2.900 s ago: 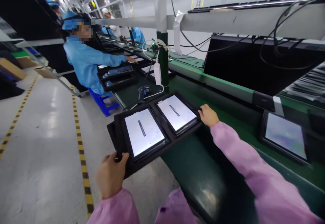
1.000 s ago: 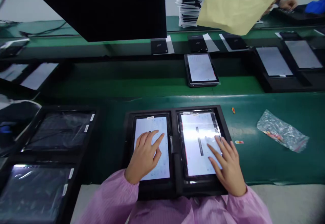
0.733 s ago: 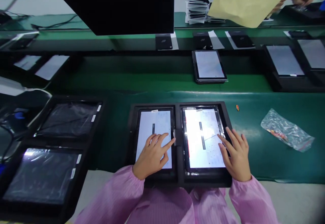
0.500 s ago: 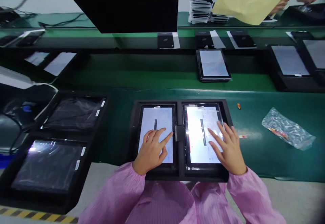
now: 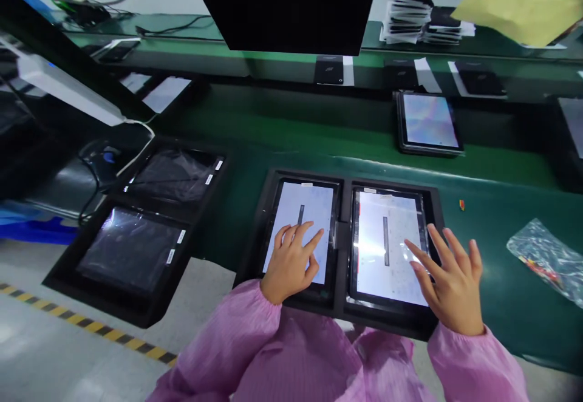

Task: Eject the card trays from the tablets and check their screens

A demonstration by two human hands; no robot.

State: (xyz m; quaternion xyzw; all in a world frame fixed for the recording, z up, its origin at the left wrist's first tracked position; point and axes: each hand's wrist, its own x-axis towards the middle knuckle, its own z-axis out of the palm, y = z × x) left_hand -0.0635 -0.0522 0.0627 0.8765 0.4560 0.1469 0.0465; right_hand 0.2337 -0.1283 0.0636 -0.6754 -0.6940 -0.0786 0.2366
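Two lit tablets lie side by side in a black tray (image 5: 345,214) at the front of the green bench. My left hand (image 5: 291,262) is over the lower half of the left tablet (image 5: 314,200), fingers spread, holding nothing. Over the right edge of the right tablet (image 5: 371,271), my right hand (image 5: 455,280) is spread out, its index finger at or just above the bright screen. Whether the fingertips touch the glass, I cannot tell. Both screens show a mostly white page with a dark narrow bar.
At the left, another black tray (image 5: 157,317) holds two dark tablets in film. A stacked tablet (image 5: 430,119) with a lit screen sits behind on the bench. To the right lie a clear plastic bag (image 5: 549,259) and a small red-yellow piece (image 5: 461,204). A black monitor (image 5: 291,7) hangs above.
The view has swung left, so the bench things sit further right. My right hand has moved outward, toward the right tablet's edge. My left hand stays over the left tablet.
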